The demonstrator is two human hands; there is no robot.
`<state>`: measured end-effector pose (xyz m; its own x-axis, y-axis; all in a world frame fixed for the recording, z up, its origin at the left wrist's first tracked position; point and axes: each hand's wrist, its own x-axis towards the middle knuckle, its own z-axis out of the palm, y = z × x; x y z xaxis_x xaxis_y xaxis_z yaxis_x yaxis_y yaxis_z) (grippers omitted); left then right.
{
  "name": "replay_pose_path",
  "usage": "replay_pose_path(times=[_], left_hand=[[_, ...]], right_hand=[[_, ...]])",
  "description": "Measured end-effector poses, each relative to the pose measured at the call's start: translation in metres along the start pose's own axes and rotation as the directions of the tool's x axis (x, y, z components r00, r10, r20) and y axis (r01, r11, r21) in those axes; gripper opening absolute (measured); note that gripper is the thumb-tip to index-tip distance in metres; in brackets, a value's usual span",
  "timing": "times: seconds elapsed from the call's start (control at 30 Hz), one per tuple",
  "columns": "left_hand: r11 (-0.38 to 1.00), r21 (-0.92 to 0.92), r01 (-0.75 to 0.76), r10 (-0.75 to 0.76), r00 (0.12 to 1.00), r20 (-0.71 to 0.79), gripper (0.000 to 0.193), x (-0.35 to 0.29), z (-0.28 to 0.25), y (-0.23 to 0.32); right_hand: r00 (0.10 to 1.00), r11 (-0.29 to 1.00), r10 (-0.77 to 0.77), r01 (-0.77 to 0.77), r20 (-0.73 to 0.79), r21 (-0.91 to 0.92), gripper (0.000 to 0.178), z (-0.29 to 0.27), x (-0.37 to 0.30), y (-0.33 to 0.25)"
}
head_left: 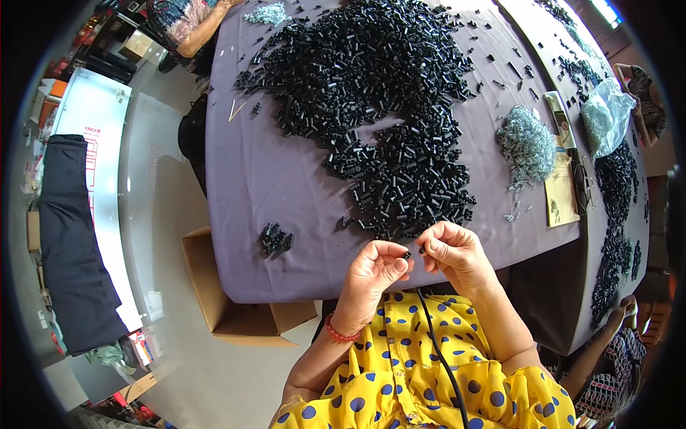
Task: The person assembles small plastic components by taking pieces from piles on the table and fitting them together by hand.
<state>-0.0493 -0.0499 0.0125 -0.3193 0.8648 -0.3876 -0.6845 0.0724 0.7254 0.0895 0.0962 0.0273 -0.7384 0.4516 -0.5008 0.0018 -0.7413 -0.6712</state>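
Note:
At the table's near edge my left hand (375, 275) is closed, pinching a small black plastic piece (407, 255) between thumb and fingertips. Just to its right, my right hand (457, 256) is pinched too, with a tiny dark part (422, 249) showing at its fingertips; its exact kind is too small to make out. A narrow gap separates the two sets of fingertips. Directly beyond them spreads a large heap of short black plastic pieces (407, 171). A small separate cluster of black pieces (275, 239) lies to the left on the grey-purple tablecloth (286, 179).
Right of the heap lie a mound of small clear parts (527, 146), a yellow pad (562, 196) and glasses (582, 187). A plastic bag (607, 118) sits on the adjoining table. An open cardboard box (207, 286) stands below the left corner. Other people sit around the tables.

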Motion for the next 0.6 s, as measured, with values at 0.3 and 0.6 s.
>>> replay_pose_path(times=[0.3, 0.6], left_hand=[[1.000, -0.005, 0.016, -0.016, 1.000, 0.000, 0.019, -0.0001, 0.0014, -0.0010], [1.000, -0.001, 0.023, -0.023, 1.000, -0.012, 0.020, -0.0020, 0.0033, -0.0002]], right_hand=[[1.000, 0.999, -0.010, 0.009, 0.016, 0.043, 0.017, 0.0014, -0.0004, 0.0044], [0.997, 0.996, -0.080, 0.080, -0.010, 0.026, 0.020, 0.0007, -0.0001, 0.0097]])
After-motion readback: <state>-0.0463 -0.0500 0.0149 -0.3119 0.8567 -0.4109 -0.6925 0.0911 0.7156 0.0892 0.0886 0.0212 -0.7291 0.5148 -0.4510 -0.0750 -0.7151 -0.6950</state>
